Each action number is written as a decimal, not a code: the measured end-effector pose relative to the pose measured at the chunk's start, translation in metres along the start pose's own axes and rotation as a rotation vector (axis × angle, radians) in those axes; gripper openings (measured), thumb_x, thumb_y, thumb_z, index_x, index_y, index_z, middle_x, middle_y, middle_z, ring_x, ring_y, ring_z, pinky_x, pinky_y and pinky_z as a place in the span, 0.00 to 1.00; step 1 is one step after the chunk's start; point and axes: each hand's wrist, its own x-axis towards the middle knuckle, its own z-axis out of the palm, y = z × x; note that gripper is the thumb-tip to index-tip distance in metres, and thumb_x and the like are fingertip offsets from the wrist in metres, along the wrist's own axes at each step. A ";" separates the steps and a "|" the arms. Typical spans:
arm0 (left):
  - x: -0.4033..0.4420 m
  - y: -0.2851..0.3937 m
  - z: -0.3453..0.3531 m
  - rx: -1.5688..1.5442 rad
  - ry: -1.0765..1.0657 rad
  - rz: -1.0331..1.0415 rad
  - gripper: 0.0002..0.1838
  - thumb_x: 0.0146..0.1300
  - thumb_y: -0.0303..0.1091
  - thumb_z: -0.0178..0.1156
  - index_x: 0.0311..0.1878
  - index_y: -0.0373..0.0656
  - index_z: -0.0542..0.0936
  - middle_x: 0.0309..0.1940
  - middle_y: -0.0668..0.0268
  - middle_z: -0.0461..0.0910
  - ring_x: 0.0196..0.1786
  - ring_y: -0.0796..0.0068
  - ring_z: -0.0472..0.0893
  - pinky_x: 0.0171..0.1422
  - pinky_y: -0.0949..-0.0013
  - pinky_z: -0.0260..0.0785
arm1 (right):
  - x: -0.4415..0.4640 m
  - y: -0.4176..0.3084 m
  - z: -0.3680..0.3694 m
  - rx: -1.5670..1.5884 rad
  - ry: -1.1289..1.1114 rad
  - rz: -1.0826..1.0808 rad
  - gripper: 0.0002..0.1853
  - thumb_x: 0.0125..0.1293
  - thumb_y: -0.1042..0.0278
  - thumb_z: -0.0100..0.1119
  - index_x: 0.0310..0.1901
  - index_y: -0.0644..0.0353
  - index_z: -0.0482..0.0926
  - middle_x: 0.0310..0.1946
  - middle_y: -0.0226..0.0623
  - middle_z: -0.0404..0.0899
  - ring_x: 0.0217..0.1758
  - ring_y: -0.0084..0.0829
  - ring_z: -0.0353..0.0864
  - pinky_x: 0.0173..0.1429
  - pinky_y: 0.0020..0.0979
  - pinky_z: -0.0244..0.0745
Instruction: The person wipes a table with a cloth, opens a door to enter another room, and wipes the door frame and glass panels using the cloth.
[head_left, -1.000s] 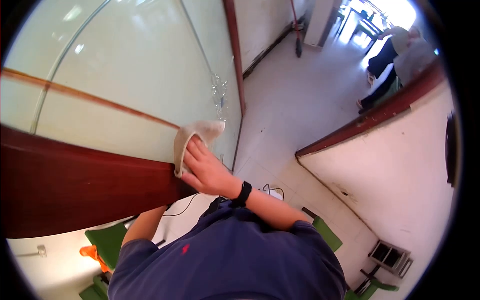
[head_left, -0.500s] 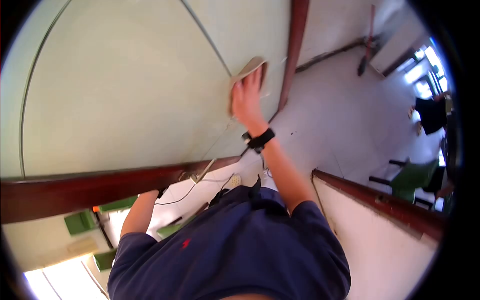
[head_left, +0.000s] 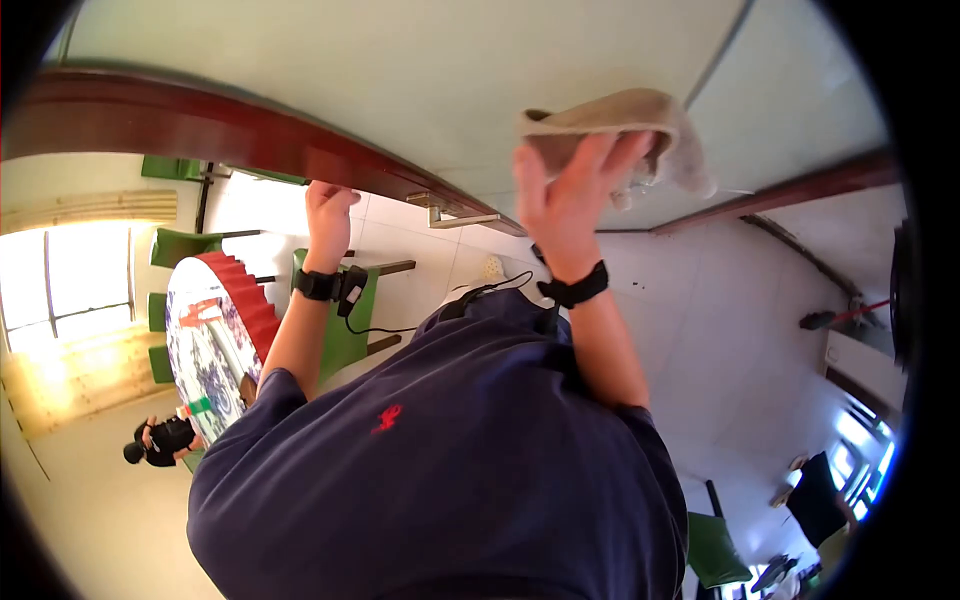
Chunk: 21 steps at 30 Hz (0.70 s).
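Observation:
A tan cloth [head_left: 640, 110] lies folded against the pale panel of a door [head_left: 400, 60] with a dark red frame. My right hand [head_left: 575, 195], wearing a black wrist strap, presses the cloth to the panel, fingers over its lower fold. At the door's red edge [head_left: 250, 130] is my left hand [head_left: 330, 215], its fingers curled on the frame and partly hidden by it. A second black strap with a small cabled device circles that wrist. The metal door handle [head_left: 450, 212] sits between my two hands.
On the left, a round table [head_left: 205, 330] with a red-edged cover stands among green chairs [head_left: 345, 320]. A person in black [head_left: 165, 440] is beyond it. To the right are a broom [head_left: 820, 320], another green chair [head_left: 712, 548] and a person in dark clothing [head_left: 815, 500].
My view has swung, so the door edge and handle sit higher. My left hand has come into sight at the door edge. The cloth has shifted under my right hand and bunched up.

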 end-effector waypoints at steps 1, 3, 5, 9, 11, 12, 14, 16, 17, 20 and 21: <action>-0.009 0.011 0.002 -0.078 -0.100 -0.039 0.23 0.54 0.16 0.53 0.56 0.34 0.77 0.53 0.62 0.79 0.57 0.69 0.77 0.57 0.67 0.71 | -0.005 -0.008 0.007 -0.029 -0.025 -0.055 0.48 0.62 0.39 0.65 0.69 0.70 0.58 0.63 0.69 0.55 0.62 0.69 0.57 0.63 0.68 0.53; -0.029 0.055 0.045 -0.214 -0.047 0.071 0.29 0.50 0.15 0.54 0.60 0.35 0.76 0.56 0.62 0.79 0.61 0.66 0.76 0.61 0.65 0.70 | -0.013 -0.025 0.022 -0.010 -0.046 -0.088 0.48 0.59 0.36 0.67 0.67 0.68 0.61 0.59 0.66 0.58 0.56 0.65 0.59 0.58 0.64 0.57; -0.037 0.074 0.065 -0.294 -0.048 0.154 0.43 0.47 0.13 0.55 0.73 0.37 0.65 0.67 0.60 0.71 0.72 0.66 0.68 0.72 0.65 0.64 | -0.017 -0.044 0.037 0.007 -0.059 -0.121 0.49 0.56 0.34 0.69 0.65 0.67 0.63 0.55 0.62 0.61 0.51 0.60 0.62 0.52 0.60 0.61; -0.029 0.081 0.068 -0.270 -0.066 0.161 0.38 0.50 0.13 0.56 0.70 0.35 0.67 0.60 0.61 0.77 0.65 0.66 0.74 0.69 0.63 0.67 | -0.015 -0.067 0.067 -0.065 -0.041 -0.175 0.47 0.54 0.34 0.71 0.62 0.66 0.67 0.49 0.56 0.64 0.44 0.54 0.63 0.42 0.54 0.61; -0.026 0.077 0.066 -0.218 -0.059 0.180 0.37 0.50 0.14 0.57 0.69 0.35 0.68 0.59 0.61 0.77 0.64 0.66 0.76 0.68 0.63 0.68 | -0.015 -0.068 0.078 -0.099 0.001 -0.183 0.46 0.54 0.35 0.72 0.62 0.66 0.67 0.48 0.55 0.65 0.43 0.53 0.64 0.40 0.53 0.60; -0.023 0.075 0.065 -0.160 -0.063 0.192 0.35 0.51 0.15 0.57 0.67 0.35 0.68 0.58 0.61 0.78 0.62 0.66 0.77 0.67 0.63 0.69 | -0.014 -0.066 0.082 -0.096 0.028 -0.181 0.46 0.54 0.37 0.73 0.62 0.66 0.67 0.49 0.56 0.65 0.44 0.54 0.64 0.42 0.53 0.61; -0.018 0.073 0.064 -0.165 -0.073 0.230 0.34 0.52 0.16 0.59 0.67 0.34 0.69 0.57 0.60 0.78 0.61 0.66 0.78 0.66 0.63 0.69 | -0.012 -0.062 0.087 -0.115 0.067 -0.183 0.45 0.54 0.39 0.74 0.62 0.66 0.67 0.50 0.56 0.65 0.46 0.55 0.64 0.44 0.53 0.61; -0.013 0.073 0.065 -0.159 -0.088 0.296 0.32 0.53 0.17 0.59 0.66 0.34 0.69 0.56 0.59 0.79 0.61 0.65 0.78 0.67 0.63 0.69 | -0.010 -0.057 0.087 -0.145 0.077 -0.193 0.44 0.55 0.44 0.76 0.63 0.66 0.66 0.52 0.57 0.64 0.50 0.56 0.63 0.49 0.53 0.62; -0.010 0.074 0.064 -0.097 -0.083 0.337 0.30 0.54 0.18 0.60 0.64 0.34 0.70 0.55 0.58 0.80 0.60 0.64 0.78 0.66 0.63 0.69 | -0.013 -0.058 0.086 -0.136 0.054 -0.175 0.45 0.55 0.49 0.76 0.66 0.66 0.64 0.58 0.63 0.61 0.57 0.62 0.62 0.57 0.59 0.61; 0.001 0.065 0.061 -0.115 -0.140 0.378 0.28 0.55 0.18 0.60 0.62 0.34 0.72 0.54 0.57 0.80 0.60 0.64 0.78 0.66 0.63 0.69 | -0.014 -0.055 0.081 -0.163 0.054 -0.141 0.47 0.56 0.53 0.76 0.70 0.67 0.61 0.64 0.66 0.57 0.63 0.68 0.59 0.62 0.65 0.58; 0.004 0.067 0.063 -0.171 -0.123 0.395 0.24 0.55 0.19 0.61 0.58 0.34 0.75 0.50 0.57 0.82 0.56 0.64 0.79 0.64 0.64 0.69 | -0.012 -0.055 0.080 -0.196 0.066 -0.141 0.47 0.56 0.53 0.76 0.70 0.67 0.61 0.64 0.66 0.57 0.63 0.68 0.59 0.62 0.65 0.58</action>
